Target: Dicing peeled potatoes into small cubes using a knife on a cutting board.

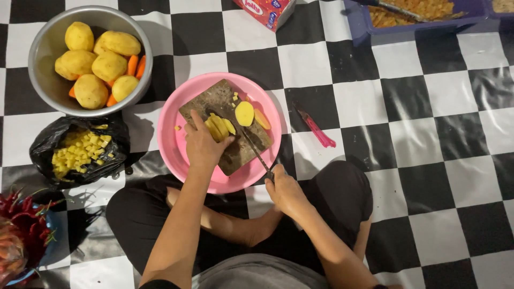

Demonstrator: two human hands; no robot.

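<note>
At the far left lie a heap of red chillies [24, 225] and a crumpled black plastic bag [45, 144] holding small yellow potato cubes [80, 152]. Above the bag stands a round, dull metal bowl [40, 48] with smooth peeled potatoes [99, 59] and orange carrots [136, 65].

The left hand [202, 145] lies flat on a worn, dark wooden cutting board [214, 99], fingertips curled down on a stack of pale potato strips [219, 127], pinning them. The board rests across a round pink plastic basin [168, 128]. Just beyond the fingertips lie a rounded potato half [244, 113], a thin slice [262, 119] and a few loose cubes.

The right hand [286, 191] is closed around the dark handle of a knife [254, 147]; its thin blade runs up across the board to the strips, just beside the left fingertips.

To the right of that hand, apart from it, a pink-handled peeler [317, 130] lies on the glossy black-and-white checked mat [439, 139]. At the top edge sit a cardboard box [265, 10] and a blue tray [364, 24] of shredded orange food.
</note>
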